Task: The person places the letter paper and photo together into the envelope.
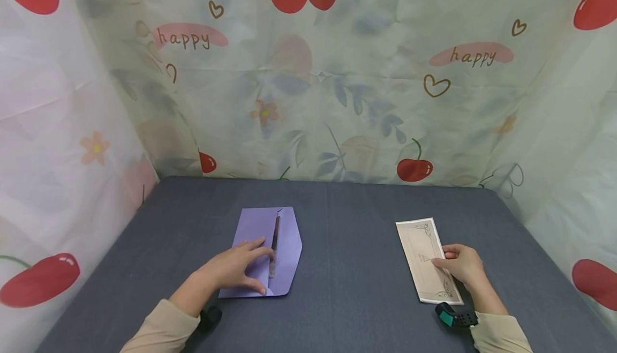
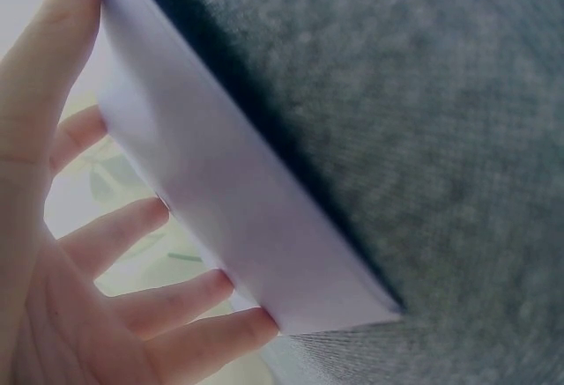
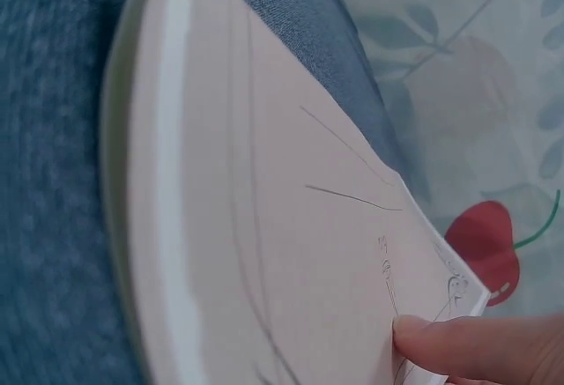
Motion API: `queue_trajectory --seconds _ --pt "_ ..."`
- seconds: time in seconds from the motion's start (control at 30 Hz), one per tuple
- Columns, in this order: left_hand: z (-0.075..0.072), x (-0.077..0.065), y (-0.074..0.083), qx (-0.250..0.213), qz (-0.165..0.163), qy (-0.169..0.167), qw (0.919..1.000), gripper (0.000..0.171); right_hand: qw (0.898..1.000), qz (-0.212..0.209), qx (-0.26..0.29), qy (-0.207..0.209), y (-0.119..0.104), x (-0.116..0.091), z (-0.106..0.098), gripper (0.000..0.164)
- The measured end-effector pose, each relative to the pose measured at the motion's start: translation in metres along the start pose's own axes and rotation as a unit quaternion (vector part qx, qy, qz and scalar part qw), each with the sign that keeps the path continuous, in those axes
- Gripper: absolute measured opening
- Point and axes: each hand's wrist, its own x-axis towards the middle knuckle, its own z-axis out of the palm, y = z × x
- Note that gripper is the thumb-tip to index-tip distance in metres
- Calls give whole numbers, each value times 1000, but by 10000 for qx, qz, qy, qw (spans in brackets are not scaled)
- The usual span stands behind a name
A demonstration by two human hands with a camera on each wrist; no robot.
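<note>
A purple envelope [image 1: 253, 227] lies on the dark table, its pointed flap [image 1: 289, 256] folded out to the right and a dark slit along its mouth. My left hand [image 1: 226, 270] rests on it, fingertips at the mouth and thumb near the lower edge. In the left wrist view, spread fingers touch the edge of the envelope [image 2: 203, 173]. To the right, my right hand [image 1: 465, 264] pinches a cream folded card [image 1: 414, 243] with ornate printed corners by its right edge. The thumb [image 3: 467, 341] presses the printed face of the card [image 3: 300, 244] in the right wrist view.
A dark grey cloth covers the table [image 1: 342, 267]. Curtains [image 1: 313, 90] printed with cherries, hearts and flowers hang behind it and on both sides. A black strap [image 1: 455, 315] with a teal part sits at the right wrist, a dark device [image 1: 210, 318] by the left.
</note>
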Motion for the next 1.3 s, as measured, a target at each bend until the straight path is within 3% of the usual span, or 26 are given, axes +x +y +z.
queue_trajectory --seconds 0.2,0.47,0.9,1.13,1.3 --pt "0 0 0 -21 6 18 10000 69 9998 -194 -36 -91 1 0 -2 46" --pt "0 1 0 -60 -91 -5 9999 69 9994 -120 155 -280 8 5 -1 39" --pt "-1 0 0 -73 -93 -25 9999 71 9985 -214 510 -41 54 48 19 44" --pt "0 0 -1 -88 -82 -34 9999 70 9973 -160 697 193 49 53 26 46" --pt "0 -1 0 -90 -53 -11 9999 70 9961 -104 869 141 36 49 25 46"
